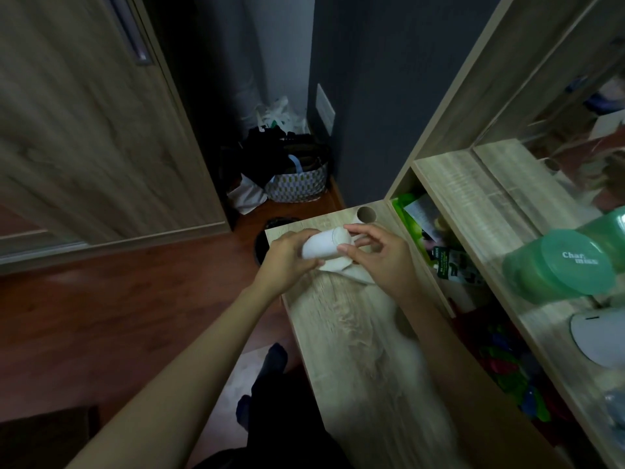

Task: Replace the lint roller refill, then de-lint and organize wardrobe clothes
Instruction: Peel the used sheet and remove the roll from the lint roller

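Observation:
A white lint roller refill (323,245) lies on its side above the far end of a light wooden desk top (358,333). My left hand (287,262) grips its left end from below. My right hand (378,255) pinches its right end with thumb and fingertips. A loose pale sheet (341,267) hangs under the roll between both hands. A white blurred shape (382,313), perhaps the roller's handle, lies on the desk below my right wrist; the blur hides what it is.
A round cable hole (367,214) is at the desk's far corner. A shelf unit on the right holds green lidded containers (558,262), packets (449,262) and a white object (598,336). A wardrobe door (88,130) stands left. Bags (291,174) and a dark bin (262,243) sit on the floor.

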`<state>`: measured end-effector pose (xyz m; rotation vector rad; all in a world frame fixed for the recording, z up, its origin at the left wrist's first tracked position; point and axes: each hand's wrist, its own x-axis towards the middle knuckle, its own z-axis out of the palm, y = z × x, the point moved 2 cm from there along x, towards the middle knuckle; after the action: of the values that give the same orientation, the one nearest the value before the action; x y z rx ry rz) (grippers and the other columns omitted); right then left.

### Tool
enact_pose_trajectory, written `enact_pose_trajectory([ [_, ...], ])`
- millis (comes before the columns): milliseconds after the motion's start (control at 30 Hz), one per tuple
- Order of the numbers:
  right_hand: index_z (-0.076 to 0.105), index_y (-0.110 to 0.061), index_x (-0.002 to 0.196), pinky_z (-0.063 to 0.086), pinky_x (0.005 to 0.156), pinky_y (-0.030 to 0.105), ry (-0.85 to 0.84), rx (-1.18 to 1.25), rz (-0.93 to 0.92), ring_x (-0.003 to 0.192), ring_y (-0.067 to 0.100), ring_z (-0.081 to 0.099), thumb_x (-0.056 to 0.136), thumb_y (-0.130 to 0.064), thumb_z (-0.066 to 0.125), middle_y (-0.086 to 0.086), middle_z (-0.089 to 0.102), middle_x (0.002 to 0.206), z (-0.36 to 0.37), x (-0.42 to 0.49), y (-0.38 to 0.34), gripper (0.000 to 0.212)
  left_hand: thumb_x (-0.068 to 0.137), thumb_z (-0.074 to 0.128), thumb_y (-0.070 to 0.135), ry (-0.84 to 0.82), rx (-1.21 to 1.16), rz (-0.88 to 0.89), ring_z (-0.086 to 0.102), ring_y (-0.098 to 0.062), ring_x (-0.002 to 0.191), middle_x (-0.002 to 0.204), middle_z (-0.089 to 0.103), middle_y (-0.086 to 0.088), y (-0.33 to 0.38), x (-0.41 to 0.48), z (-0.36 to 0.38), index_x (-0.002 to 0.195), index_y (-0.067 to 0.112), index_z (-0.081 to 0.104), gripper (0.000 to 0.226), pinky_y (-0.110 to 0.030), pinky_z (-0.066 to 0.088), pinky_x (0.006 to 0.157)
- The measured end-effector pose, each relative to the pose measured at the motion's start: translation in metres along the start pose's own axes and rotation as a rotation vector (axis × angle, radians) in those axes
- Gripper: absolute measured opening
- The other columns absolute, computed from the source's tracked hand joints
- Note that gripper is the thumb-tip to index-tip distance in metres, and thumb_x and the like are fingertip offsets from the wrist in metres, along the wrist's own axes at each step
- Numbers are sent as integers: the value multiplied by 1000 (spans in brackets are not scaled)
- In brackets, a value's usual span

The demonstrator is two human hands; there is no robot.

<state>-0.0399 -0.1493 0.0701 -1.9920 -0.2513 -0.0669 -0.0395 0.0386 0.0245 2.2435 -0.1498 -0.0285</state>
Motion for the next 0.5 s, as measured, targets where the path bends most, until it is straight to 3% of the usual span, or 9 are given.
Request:
enact_pose_trajectory([
  [167, 70, -9, 105, 53, 72, 16, -84, -143, -73, 77, 4, 65, 75, -15, 80, 0, 67, 96, -5, 5, 0, 32, 70, 82, 28, -23, 23, 5, 62, -18, 101, 111, 70, -1, -6, -4, 1, 120, 24, 66, 53, -36, 51, 85],
  [367, 68, -5, 102, 51, 69, 10, -170, -269, -125, 72, -6, 61, 72, -14, 81, -6, 63, 92, -7, 9, -7, 33, 70, 83, 26, -43, 37, 12, 63, -19, 98, 108, 71, -2, -10, -8, 3, 118, 21, 67, 51, -37, 51, 83],
  [500, 67, -5, 95, 48, 66, 9, -161, -327, -138, 68, -1, 58, 68, -11, 80, -2, 62, 86, -9, 12, -11, 30, 71, 81, 31, -68, 33, 21, 62, -14, 99, 108, 70, 4, -8, -8, 2, 117, 26, 66, 49, -36, 52, 82],
])
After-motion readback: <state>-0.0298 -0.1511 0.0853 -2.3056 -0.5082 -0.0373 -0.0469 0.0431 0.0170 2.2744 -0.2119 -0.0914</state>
